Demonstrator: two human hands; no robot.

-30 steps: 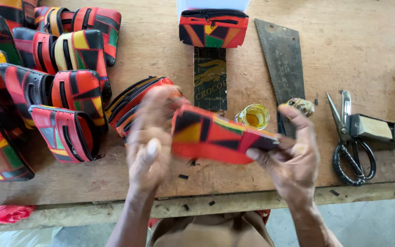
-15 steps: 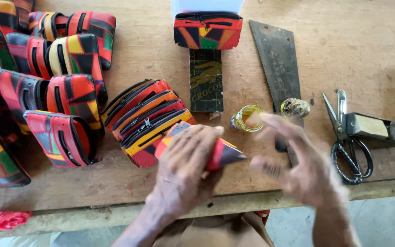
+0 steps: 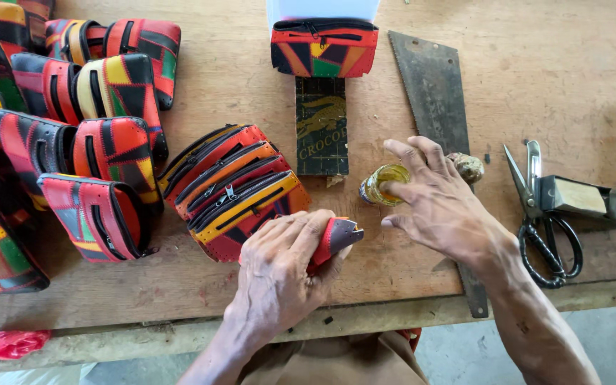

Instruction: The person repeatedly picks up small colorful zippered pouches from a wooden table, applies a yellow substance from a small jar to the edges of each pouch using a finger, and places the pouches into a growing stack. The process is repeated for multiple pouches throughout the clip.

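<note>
A: What is held by the left hand (image 3: 279,274)?

B: A red patchwork pouch (image 3: 333,239) is pressed flat on the bench (image 3: 550,85), just left of the small glass jar (image 3: 383,184). The fingers are closed over it, and only its right end is seen past the fingertips.

A: And the right hand (image 3: 440,203)?

B: It is spread wide over the jar, with nothing gripped. One fingertip is laid at the jar's rim; whether the yellowish liquid inside is touched cannot be told.

A: What else is set around the jar?

B: A stack of zipped pouches (image 3: 233,189) is leaned just left of it, touching the held pouch. A dark printed strip (image 3: 321,127) is laid just above and left of it, and a saw blade (image 3: 433,93) runs past its right side, under the right wrist. A brownish lump (image 3: 468,167) is seen just right of the jar, and scissors (image 3: 543,221) well to the right.

A: What could go wrong?

B: The jar could be tipped by the spread fingers, since it is small and open, and liquid could be spilled onto the strip or the nearby pouches. The wrist could be scraped if it is dragged along the blade's edge. The held pouch could be smeared if too much liquid is carried across on a fingertip.
</note>
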